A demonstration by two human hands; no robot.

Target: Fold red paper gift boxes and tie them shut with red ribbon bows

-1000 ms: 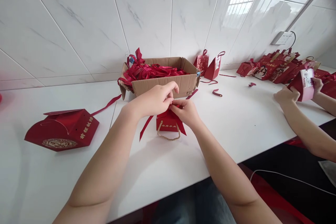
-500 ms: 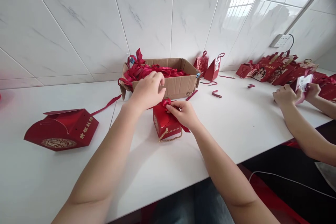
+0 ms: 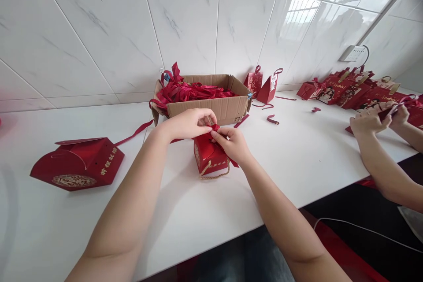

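Just in front of the cardboard box (image 3: 208,111), the red gift box (image 3: 211,155) sits on the counter (image 3: 185,224) while the right hand (image 3: 235,144) pinches its ribbon bow (image 3: 215,127) between closed fingers (image 3: 225,131), seemingly to steady it, the left hand (image 3: 191,123) curling half-open against it (its hold I cannot tell).

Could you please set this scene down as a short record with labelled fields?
Left hand: curled over the red ribbon, thumb against it; its grip is unclear
Right hand: pinching the red ribbon between thumb and fingers
Box at hands: small red box on the white table, gold rope handle facing the person
Left side: second red box with gold lettering
Behind hands: cardboard carton holding red ribbons
Far right: another person's hands holding a dark red item
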